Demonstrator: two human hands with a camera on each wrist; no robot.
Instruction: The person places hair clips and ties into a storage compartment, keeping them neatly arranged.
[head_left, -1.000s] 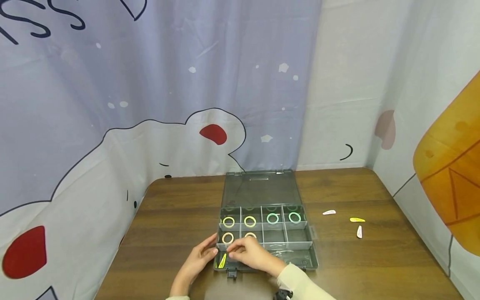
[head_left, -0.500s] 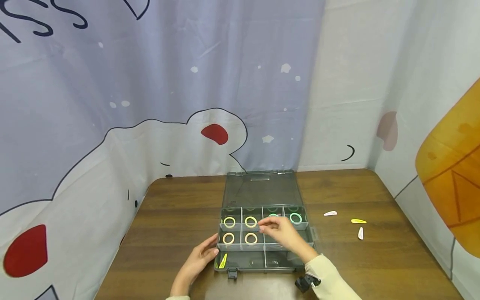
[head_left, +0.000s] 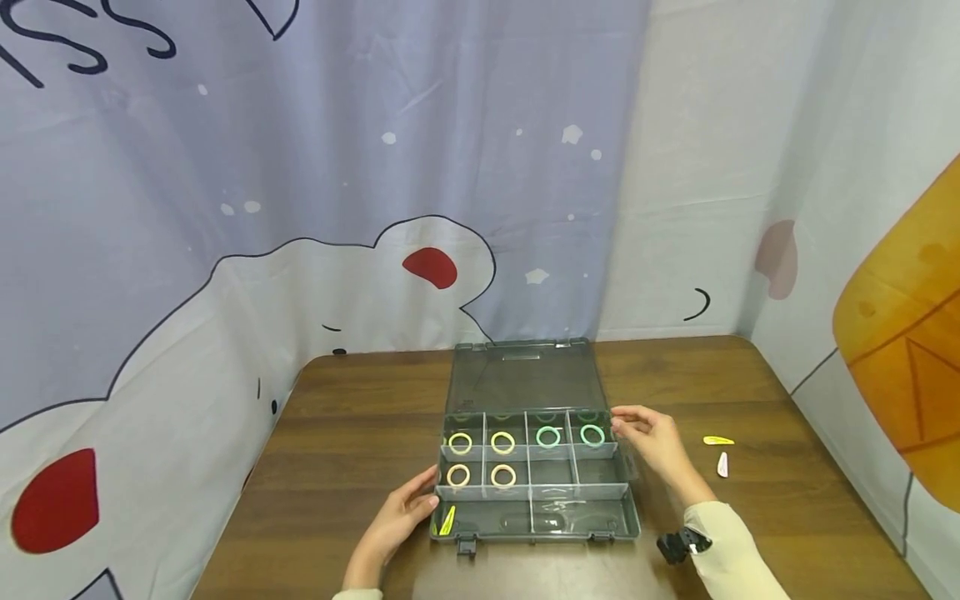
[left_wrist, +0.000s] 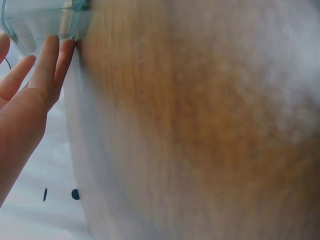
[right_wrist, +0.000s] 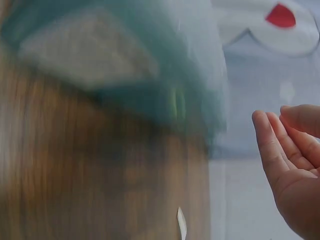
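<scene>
A grey see-through divided box (head_left: 534, 537) lies on the table with its lid (head_left: 525, 379) laid back. My left hand (head_left: 393, 517) rests against its left side, fingers (left_wrist: 45, 65) mostly straight at the wall. A yellow hair clip (head_left: 447, 521) lies in the front left compartment. Cream and yellow rings (head_left: 460, 476) and green rings (head_left: 548, 437) sit in the rear compartments. My right hand (head_left: 660, 446) hovers just right of the box, thumb and fingertips apart, nothing between them. A pale hair clip (right_wrist: 182, 223) lies on the table in the right wrist view.
Further right on the wooden table (head_left: 337, 433) lie another yellow hair clip (head_left: 718, 440) and a whitish hair clip (head_left: 722, 465). A printed curtain (head_left: 525, 167) hangs behind the table. A small black camera (head_left: 678, 546) sits on the right wrist.
My right hand has swung from over the front left compartment across the box to its right side, covering the pale clip that showed there. My left hand has stayed at the box.
</scene>
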